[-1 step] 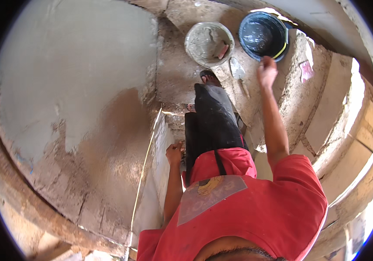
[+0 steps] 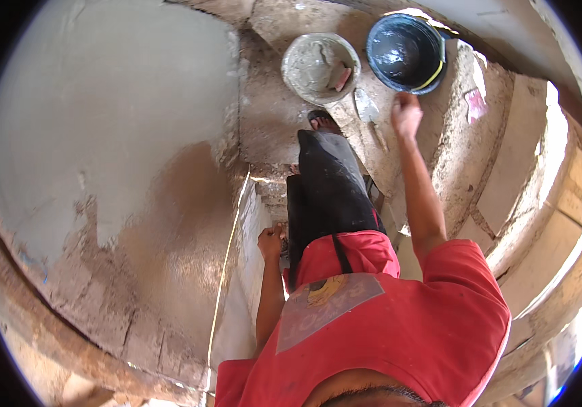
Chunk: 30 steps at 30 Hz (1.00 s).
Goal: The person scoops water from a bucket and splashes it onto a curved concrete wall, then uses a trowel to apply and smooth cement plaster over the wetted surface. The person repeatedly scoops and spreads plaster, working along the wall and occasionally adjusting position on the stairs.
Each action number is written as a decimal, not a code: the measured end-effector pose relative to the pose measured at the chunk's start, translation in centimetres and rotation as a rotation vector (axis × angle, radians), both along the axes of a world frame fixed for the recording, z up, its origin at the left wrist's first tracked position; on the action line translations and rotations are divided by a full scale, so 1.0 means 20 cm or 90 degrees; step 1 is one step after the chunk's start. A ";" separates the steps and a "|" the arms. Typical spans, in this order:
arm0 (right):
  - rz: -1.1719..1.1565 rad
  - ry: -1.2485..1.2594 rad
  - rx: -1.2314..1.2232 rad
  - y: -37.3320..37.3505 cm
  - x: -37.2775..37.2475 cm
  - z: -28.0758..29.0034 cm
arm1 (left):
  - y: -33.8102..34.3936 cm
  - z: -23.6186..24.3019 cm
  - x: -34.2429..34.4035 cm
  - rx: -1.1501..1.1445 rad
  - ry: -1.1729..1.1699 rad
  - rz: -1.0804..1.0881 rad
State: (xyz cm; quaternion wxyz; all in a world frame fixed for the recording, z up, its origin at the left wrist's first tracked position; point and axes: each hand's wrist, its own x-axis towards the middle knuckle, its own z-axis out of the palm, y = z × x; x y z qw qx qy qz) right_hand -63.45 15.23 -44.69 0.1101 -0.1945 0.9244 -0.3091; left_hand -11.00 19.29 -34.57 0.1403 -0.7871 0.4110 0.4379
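Note:
My right hand (image 2: 406, 117) is stretched out just on the near side of a dark bucket (image 2: 371, 57) with a yellow-gripped handle. Its fingers are curled in, and whatever they may hold is hidden. A trowel (image 2: 366, 106) lies on the floor to the left of that hand. Left of the dark bucket stands a pale bucket (image 2: 286, 71) of wet grey mortar with a reddish piece (image 2: 343, 79) in it. Low beside my left leg is my left hand (image 2: 270, 242), fingers loosely bent, with what is in them too small to make out.
A raised slab (image 2: 121, 81) of smooth wet grey mortar fills the left, with a rough brown wet patch (image 2: 189, 190) toward me. A pale string (image 2: 226, 261) runs along its near right edge. Curved concrete steps (image 2: 518, 149) rise on the right. My sandaled foot (image 2: 323, 121) stands below the pale bucket.
My right hand has drawn slightly back from the dark bucket's rim, toward me and left. The whole view has shifted a little; my left hand stays by my leg.

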 end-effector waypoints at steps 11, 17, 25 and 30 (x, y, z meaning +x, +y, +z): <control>-0.054 -0.029 0.163 0.15 0.27 -0.50 | 0.09 -0.97 0.73 0.067 0.156 0.234; 0.050 -0.014 0.181 -0.08 0.26 -0.50 | 0.26 -1.03 0.87 0.083 0.133 0.160; 0.158 -0.088 0.579 0.39 0.31 -0.92 | 0.34 -1.10 0.52 0.017 0.156 0.215; 0.059 -0.018 0.330 0.32 0.37 -0.83 | 0.06 -1.04 -0.06 -0.158 0.344 0.138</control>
